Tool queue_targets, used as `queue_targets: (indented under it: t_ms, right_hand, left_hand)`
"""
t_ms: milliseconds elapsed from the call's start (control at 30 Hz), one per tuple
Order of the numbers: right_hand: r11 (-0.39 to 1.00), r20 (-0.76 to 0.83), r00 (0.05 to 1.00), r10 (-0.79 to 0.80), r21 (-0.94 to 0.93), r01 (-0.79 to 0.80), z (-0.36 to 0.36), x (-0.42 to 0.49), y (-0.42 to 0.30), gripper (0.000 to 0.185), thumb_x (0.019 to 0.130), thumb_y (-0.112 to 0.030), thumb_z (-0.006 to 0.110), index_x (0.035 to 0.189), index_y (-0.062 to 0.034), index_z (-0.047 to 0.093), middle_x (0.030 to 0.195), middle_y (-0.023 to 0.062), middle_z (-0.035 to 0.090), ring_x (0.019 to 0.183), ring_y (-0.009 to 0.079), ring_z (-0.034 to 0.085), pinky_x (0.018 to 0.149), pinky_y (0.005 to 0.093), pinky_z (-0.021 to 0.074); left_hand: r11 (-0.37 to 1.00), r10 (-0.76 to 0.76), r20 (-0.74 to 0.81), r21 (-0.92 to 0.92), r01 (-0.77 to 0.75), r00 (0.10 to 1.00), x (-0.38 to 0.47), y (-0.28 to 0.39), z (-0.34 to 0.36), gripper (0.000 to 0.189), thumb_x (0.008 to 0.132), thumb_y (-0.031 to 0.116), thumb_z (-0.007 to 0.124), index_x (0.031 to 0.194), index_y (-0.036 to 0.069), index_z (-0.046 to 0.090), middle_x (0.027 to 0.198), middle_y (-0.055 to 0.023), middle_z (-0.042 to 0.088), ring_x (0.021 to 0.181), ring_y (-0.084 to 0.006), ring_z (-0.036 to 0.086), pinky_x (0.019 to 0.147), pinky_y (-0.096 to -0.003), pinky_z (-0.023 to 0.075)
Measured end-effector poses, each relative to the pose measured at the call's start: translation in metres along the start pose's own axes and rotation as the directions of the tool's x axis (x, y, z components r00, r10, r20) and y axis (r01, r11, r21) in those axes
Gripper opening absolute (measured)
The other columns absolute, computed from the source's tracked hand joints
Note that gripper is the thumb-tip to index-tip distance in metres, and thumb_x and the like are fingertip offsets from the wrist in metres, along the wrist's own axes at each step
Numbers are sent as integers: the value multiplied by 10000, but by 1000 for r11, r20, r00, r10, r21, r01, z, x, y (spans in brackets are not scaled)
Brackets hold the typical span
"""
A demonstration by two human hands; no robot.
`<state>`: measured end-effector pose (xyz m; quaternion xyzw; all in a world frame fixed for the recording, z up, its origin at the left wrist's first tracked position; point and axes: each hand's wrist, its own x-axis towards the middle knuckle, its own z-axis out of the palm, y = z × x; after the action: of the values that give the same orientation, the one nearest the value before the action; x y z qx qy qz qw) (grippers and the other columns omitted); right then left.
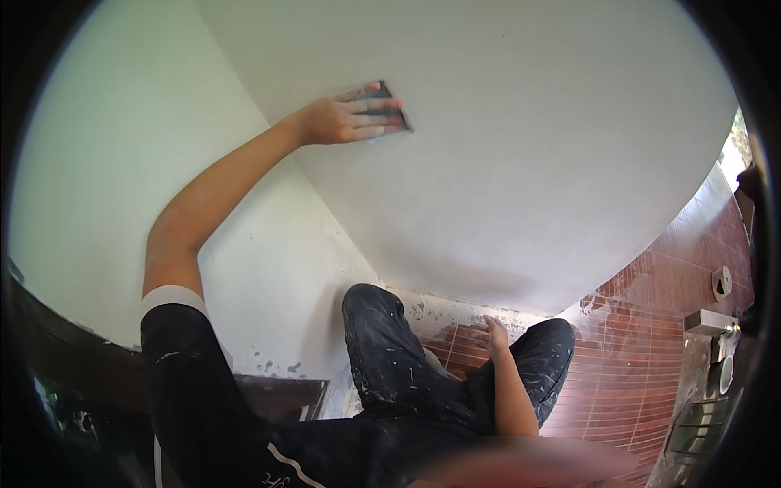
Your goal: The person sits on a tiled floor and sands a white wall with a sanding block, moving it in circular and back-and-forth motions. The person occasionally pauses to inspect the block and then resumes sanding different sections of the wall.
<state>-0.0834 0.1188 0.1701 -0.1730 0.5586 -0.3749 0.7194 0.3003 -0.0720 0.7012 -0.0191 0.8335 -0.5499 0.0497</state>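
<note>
My left hand (351, 116) is raised against the pale plastered wall (518, 152), its fingers spread over a dark flat pad, probably a sanding sheet or block (385, 91). The pad lies against the wall face, and a bit of blue shows along its lower edge. Motion blurs the fingertips, and pale dust coats the fingers. Lower down, my right hand (495, 337) hovers between my knees with its fingers apart and nothing visible in it.
A second white wall (122, 183) meets the first in a corner at left. My paint-spotted trousers (390, 348) bend above reddish tiles (622, 366). At right are a whitish roll (722, 283), a pale block (711, 322) and a wire rack (695, 430). A dark frame (284, 396) borders the left wall.
</note>
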Motion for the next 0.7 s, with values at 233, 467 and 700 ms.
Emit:
queue_targets:
  t_ms: [233, 467, 700]
  right_hand:
    - [999, 26, 999, -39, -5, 39, -4, 7, 4, 480, 996, -330, 587, 1379, -67, 469, 1133, 195, 673, 768, 301, 685, 678, 454, 596]
    - [992, 36, 999, -30, -122, 35, -7, 7, 10, 543, 993, -373, 590, 1419, -70, 442, 1171, 216, 668, 792, 319, 686, 723, 482, 585]
    - [987, -10, 1000, -6, -164, 4, -4, -3, 8, 548, 1001, -401, 576, 1425, -79, 446, 1200, 199, 665, 809, 326, 684, 713, 456, 563]
  left_hand:
    - [926, -377, -251, -113, 359, 892, -5, -29, -11, 413, 838, 185, 694, 1225, 326, 693, 1323, 147, 651, 1419, -141, 446, 1279, -461, 237]
    - [950, -309, -183, -103, 294, 933, -13, -38, -10, 431, 839, 172, 699, 1246, 312, 687, 1351, 133, 638, 1439, -191, 420, 1254, -429, 312]
    - [949, -310, -297, -151, 276, 903, -1, -30, -6, 349, 803, 99, 709, 1132, 214, 726, 1312, 87, 667, 1427, -220, 443, 1218, -405, 378]
